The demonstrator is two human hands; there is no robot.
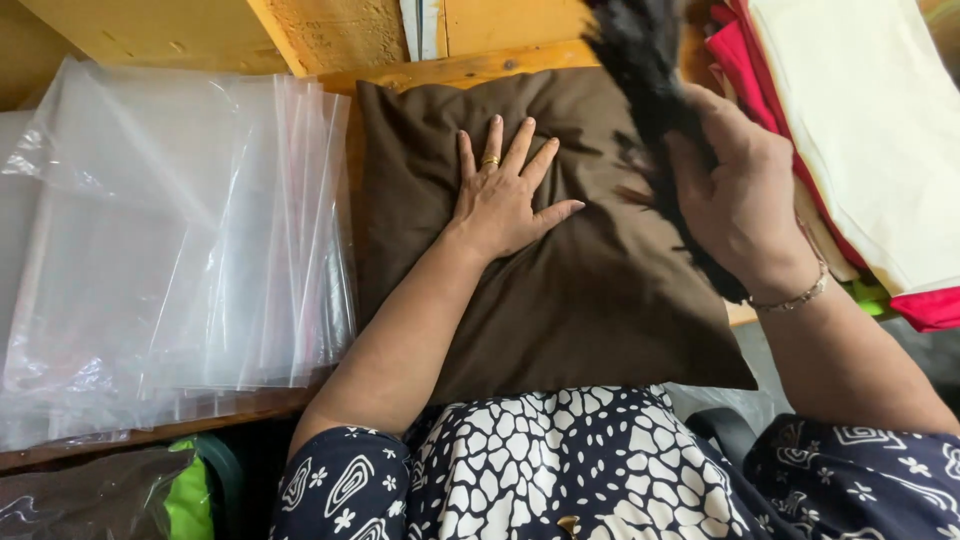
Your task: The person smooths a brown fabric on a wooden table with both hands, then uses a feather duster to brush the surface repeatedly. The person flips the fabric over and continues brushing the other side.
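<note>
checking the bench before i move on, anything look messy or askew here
Nothing is damaged or spilled. The clear plastic bags are fanned out unevenly, edges out of line. The brown cushion lies flat under the left hand; the right hand grips a black fluffy brush.

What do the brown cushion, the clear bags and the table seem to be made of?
Cushion: likely woven cloth, matte, softly creased, dented under the left hand. Bags: thin plastic film, see-through and glossy. Table: wood, with visible grain and a slight sheen.
</note>
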